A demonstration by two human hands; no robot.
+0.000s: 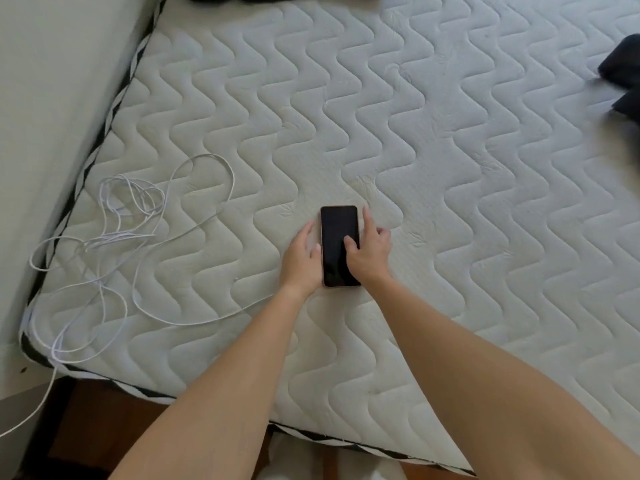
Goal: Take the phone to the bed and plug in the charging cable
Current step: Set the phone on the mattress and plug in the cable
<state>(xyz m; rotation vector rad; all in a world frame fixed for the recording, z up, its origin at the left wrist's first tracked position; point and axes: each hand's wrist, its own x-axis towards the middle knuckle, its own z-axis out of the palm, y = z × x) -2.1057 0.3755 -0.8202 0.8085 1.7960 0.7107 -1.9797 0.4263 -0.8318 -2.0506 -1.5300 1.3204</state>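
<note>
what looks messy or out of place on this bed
The white charging cable lies in a loose tangle of overlapping loops near the mattress's left edge, one strand trailing off the corner toward the floor. The phone lies flat and screen-up between the left hand and right hand, not yet plugged in.

light: soft, even | shadows: faint | edges: bowed | focus: slightly soft

The bed [450,168] has matt quilted cloth with wavy stitching, the phone [338,244] screen's glossy black glass, and the cable [180,320] looks like smooth white plastic.
</note>
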